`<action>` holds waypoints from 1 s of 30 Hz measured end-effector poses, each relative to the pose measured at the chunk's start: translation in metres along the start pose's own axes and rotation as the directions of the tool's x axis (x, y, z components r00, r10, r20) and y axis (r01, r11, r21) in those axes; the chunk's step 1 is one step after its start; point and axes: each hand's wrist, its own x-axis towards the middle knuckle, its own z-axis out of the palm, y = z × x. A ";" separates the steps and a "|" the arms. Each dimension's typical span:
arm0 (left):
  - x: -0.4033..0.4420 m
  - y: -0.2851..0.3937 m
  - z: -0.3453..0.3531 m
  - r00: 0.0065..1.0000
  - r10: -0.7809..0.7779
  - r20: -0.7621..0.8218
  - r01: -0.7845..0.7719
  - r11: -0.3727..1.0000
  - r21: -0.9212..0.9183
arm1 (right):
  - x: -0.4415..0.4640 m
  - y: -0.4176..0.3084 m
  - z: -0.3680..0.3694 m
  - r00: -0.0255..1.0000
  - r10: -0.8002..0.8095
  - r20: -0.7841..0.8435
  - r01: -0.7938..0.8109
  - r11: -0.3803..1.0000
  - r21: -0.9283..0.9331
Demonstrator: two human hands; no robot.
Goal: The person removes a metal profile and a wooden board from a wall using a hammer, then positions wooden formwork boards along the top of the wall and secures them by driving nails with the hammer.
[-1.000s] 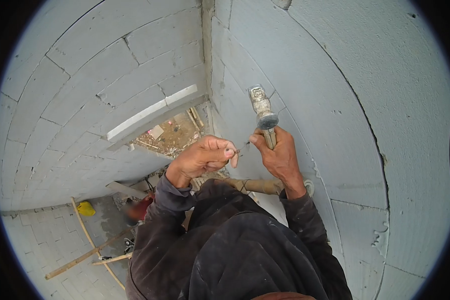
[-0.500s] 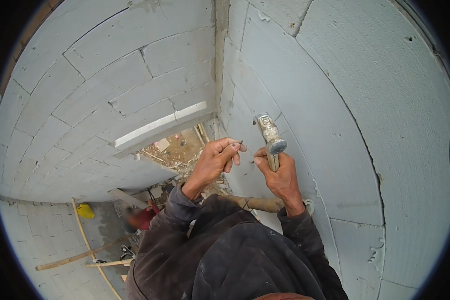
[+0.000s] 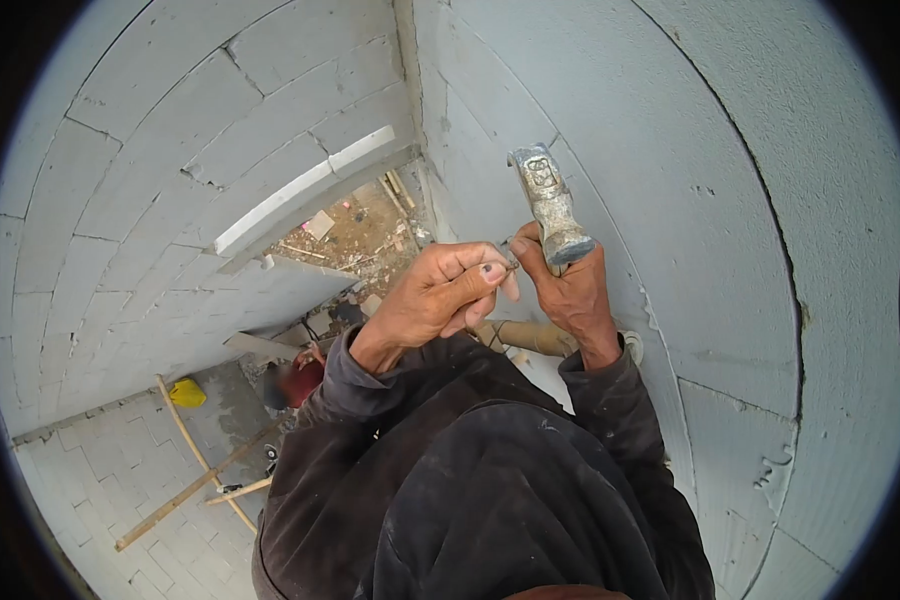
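My right hand (image 3: 575,295) is closed around the handle of a hammer (image 3: 548,200), just below its worn metal head. The head stands upward, its round striking face towards me. My left hand (image 3: 432,298) is closed in a pinch, thumb against forefinger, on a small thin nail (image 3: 512,267) whose end shows past the fingertips. The right thumb and forefinger reach close to the left fingertips, and whether they also grip something small there is hard to tell. Both hands are in front of my chest, beside the pale block wall (image 3: 670,250).
Another block wall (image 3: 170,180) meets it at a corner, with a white ledge (image 3: 300,190) above an opening onto rubble ground (image 3: 355,230). A wooden pole (image 3: 530,337) runs under my hands. Down left are a person in red (image 3: 302,380), a yellow thing (image 3: 186,393) and wooden poles (image 3: 185,500).
My hands have come together, the left moving right towards the right fingertips. The hammer remains in my right hand, its head slightly higher in view. The camera view has shifted a little.
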 end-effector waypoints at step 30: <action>0.014 -0.118 -0.070 0.819 0.255 -0.514 -0.154 0.961 0.232 | -0.005 0.008 0.019 0.955 -0.028 0.294 0.151 0.902 -0.405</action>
